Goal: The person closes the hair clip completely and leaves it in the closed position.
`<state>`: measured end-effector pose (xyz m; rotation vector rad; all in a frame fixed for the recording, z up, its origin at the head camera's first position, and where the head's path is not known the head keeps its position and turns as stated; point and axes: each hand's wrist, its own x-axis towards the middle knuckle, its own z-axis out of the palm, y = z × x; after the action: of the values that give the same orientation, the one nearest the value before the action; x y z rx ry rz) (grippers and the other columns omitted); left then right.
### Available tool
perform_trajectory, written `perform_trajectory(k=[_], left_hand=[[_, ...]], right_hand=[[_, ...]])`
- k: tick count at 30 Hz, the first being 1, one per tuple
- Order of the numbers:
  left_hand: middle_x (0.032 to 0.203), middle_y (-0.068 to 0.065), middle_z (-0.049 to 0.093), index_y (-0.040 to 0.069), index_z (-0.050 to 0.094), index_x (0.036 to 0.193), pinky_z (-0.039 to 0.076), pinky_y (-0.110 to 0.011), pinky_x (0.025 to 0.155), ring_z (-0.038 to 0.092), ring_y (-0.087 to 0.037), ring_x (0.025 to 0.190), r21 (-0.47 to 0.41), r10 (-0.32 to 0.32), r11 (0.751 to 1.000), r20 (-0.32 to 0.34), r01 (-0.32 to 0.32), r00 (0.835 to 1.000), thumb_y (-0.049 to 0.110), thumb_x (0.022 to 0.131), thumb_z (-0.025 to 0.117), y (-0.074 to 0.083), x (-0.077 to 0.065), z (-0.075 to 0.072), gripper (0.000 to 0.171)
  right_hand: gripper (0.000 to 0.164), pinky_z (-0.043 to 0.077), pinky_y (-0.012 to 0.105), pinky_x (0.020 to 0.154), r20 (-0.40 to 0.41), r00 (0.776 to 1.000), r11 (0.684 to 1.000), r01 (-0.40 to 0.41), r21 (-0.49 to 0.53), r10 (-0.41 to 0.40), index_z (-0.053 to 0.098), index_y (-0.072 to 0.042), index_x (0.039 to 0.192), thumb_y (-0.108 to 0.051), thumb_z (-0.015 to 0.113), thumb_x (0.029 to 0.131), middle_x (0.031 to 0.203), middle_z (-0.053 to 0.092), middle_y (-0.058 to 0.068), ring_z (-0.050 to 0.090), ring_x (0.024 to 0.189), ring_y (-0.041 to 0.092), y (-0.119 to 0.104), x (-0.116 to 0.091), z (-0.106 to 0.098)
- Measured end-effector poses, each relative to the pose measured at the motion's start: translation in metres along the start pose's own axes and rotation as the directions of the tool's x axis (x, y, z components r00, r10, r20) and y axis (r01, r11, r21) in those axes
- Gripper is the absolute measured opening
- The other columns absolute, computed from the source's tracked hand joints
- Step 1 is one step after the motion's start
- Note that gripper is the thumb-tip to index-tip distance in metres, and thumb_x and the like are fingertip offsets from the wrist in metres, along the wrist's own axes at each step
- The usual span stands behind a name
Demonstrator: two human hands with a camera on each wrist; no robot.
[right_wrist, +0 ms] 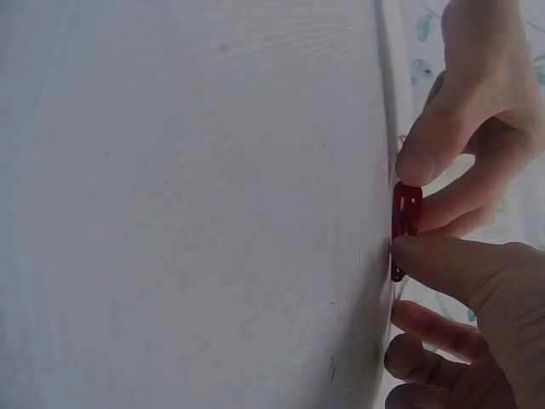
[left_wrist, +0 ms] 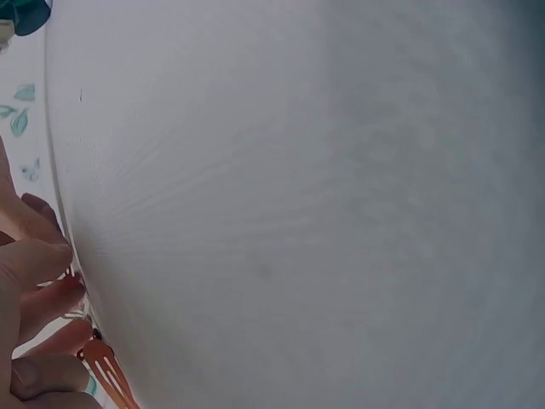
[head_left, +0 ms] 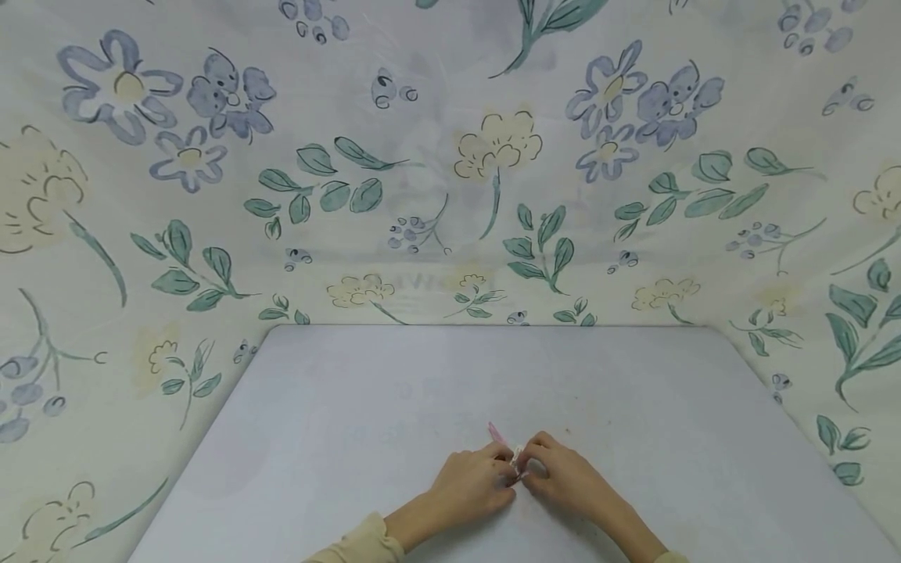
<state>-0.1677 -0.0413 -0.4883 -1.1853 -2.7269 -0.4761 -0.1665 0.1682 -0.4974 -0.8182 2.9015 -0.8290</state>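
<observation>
In the head view my left hand [head_left: 475,481] and right hand [head_left: 566,477] meet low over the white table, fingertips close together. Between them is a small dark red snap hair clip [right_wrist: 407,209]; the fingers of both hands pinch it, as the right wrist view shows. A pink strip [head_left: 496,432] sticks out past the left fingers, and a small whitish piece [head_left: 517,453] shows between the hands. An orange-brown slotted clip [left_wrist: 111,375] appears beside the fingers in the left wrist view; whether it is the same clip I cannot tell. Fingers hide much of the held thing.
The white tabletop [head_left: 422,375] spreads around the hands, with tiny specks to their right. A floral cloth [head_left: 450,195] rises behind the table and along its sides. A dark green thing [left_wrist: 30,13], too cropped to identify, touches the left wrist view's top corner.
</observation>
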Motion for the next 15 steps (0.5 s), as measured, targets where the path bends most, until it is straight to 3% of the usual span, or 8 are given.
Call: perform_trajectory(k=[9, 15], left_hand=[[0.116, 0.005, 0.068, 0.023, 0.078, 0.092, 0.042, -0.013, 0.055, 0.048, 0.004, 0.06, -0.026, -0.058, 0.998, 0.014, 0.058, 0.998, 0.023, 0.082, 0.076, -0.001, 0.0011, -0.0007, 0.01], [0.113, 0.008, 0.069, 0.023, 0.078, 0.088, 0.044, -0.013, 0.055, 0.051, 0.004, 0.062, 0.002, -0.046, 0.999, -0.007, 0.047, 0.999, 0.02, 0.081, 0.076, -0.0024, 0.0006, -0.0004, 0.008]], right_hand=[[0.015, 0.052, 0.028, 0.071, -0.003, 1.0, 1.0, 0.02, 0.001, -0.02, 0.063, -0.021, 0.094, -0.014, 0.074, 0.087, 0.107, 0.055, -0.008, 0.054, 0.081, 0.005, -0.0023, -0.0002, -0.0009], [0.014, 0.052, 0.029, 0.071, -0.023, 0.999, 0.999, 0.041, -0.008, -0.042, 0.063, -0.021, 0.095, -0.015, 0.074, 0.087, 0.104, 0.057, -0.009, 0.054, 0.079, 0.005, -0.0057, -0.0017, -0.0009]])
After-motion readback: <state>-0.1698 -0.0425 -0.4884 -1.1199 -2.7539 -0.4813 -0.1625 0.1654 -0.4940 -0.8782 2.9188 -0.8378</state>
